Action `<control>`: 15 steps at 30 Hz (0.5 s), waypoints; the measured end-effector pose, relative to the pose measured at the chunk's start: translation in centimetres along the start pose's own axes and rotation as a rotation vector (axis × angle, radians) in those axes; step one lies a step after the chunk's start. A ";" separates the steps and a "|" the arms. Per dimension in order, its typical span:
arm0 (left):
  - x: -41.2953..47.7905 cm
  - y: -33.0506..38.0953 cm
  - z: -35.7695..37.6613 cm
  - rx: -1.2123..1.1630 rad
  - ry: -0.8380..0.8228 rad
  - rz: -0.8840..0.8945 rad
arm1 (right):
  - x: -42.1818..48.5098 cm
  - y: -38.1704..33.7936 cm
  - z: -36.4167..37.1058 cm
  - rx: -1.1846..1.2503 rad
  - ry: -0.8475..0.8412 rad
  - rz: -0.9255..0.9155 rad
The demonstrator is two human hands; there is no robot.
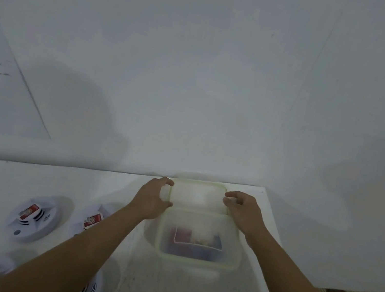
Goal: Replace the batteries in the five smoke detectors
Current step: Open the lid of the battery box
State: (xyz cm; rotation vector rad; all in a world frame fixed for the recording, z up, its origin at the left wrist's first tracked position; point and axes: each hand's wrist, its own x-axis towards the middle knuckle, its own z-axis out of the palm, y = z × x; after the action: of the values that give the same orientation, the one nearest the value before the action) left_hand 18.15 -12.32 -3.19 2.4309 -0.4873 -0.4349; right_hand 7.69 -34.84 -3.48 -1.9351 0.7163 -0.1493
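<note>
Head view: the left hand [154, 197] is curled round the left short edge of a translucent lid [198, 194] and the right hand [243, 210] pinches its right edge, so the lid's long axis is spanned side to side, equally near both. The lid, round-cornered and green-rimmed, is held at the far rim of a matching rectangular container [196, 262] on the white bench [161, 289]. Red and dark shapes inside are blurred, possibly batteries. Round white plastic smoke detectors [32, 216] are grouped to the left, nearer the left hand
</note>
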 end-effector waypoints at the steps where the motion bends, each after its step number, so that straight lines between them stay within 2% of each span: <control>1: -0.1 -0.1 -0.2 0.032 0.002 0.006 | -0.5 -0.2 0.0 0.003 0.004 0.000; 4: -1.2 -0.2 -0.6 0.015 0.028 0.014 | -2.4 -0.3 0.1 -0.007 0.029 -0.026; 8: -4.1 0.0 -0.9 -0.188 0.032 0.058 | -5.8 0.3 0.5 -0.002 0.099 -0.104; 15: -8.5 -0.6 0.0 -0.358 -0.023 -0.031 | -10.2 1.4 0.2 0.119 0.087 -0.041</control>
State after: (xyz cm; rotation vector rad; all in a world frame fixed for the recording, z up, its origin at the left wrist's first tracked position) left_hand 10.88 -8.15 -1.94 2.0918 -0.3478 -0.5157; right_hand -1.08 -29.55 -2.68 -1.8393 0.7093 -0.2963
